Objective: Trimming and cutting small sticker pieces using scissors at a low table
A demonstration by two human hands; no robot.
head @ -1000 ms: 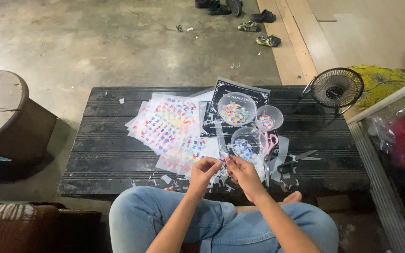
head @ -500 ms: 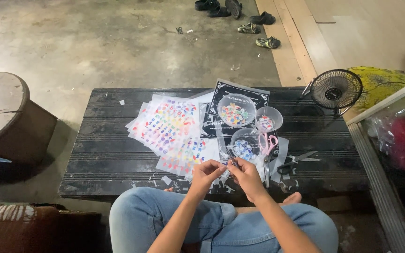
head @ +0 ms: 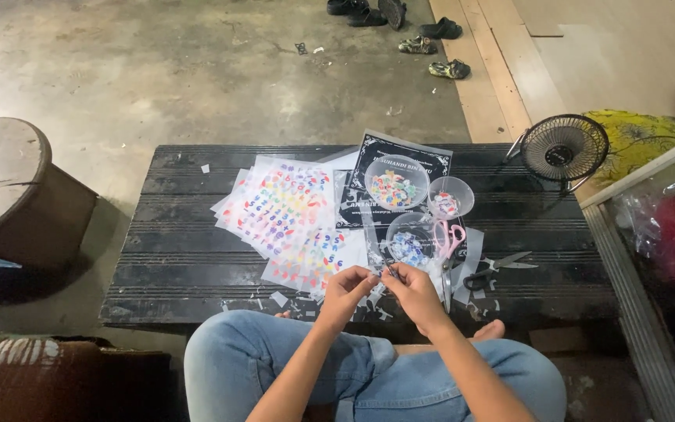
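I sit cross-legged in blue jeans before a low black slatted table (head: 181, 266). My left hand (head: 347, 289) and my right hand (head: 412, 291) meet at the table's near edge, pinching a small clear plastic bag (head: 374, 256) between the fingertips. Just beyond them lie overlapping sheets of colourful stickers (head: 287, 215). Three clear bowls hold small coloured pieces: a large bowl (head: 396, 184), a small bowl (head: 450, 201) and a near bowl (head: 409, 238). Pink-handled scissors (head: 448, 241) lie beside the near bowl.
Dark scissors (head: 487, 270) lie at the right of the table, paper scraps along its front edge. A small black fan (head: 562, 148) stands at the right corner. A round wooden stool (head: 9, 187) is at left; shoes (head: 416, 31) lie on the concrete floor.
Both hands have stayed together at the table's near edge, fingers shifting slightly on the small bag. Nothing else on the table has moved.
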